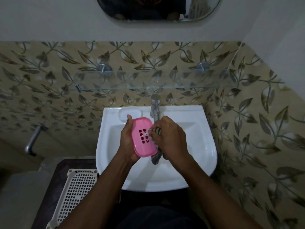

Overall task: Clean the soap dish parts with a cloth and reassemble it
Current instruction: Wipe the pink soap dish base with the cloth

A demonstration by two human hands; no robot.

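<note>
Left hand point(127, 142) grips pink slotted soap-dish tray point(144, 137); right hand point(170, 138) grips cloth point(156, 158).

The pink, rounded-rectangular plastic soap dish part point(137, 138) was held above the white ceramic basin point(199, 146), its broad face turned up toward the camera. Its long axis ran from upper left to lower right. A central grid of small rectangular drain openings, in two columns, pierced the face. The left hand point(127, 139) gripped its left long edge. The dark grey patterned cloth point(156, 158) was bunched in the right hand point(170, 138) and touched the part's right edge beside the openings. One loose end hung below the hand, just beside the part's lower corner.
</note>
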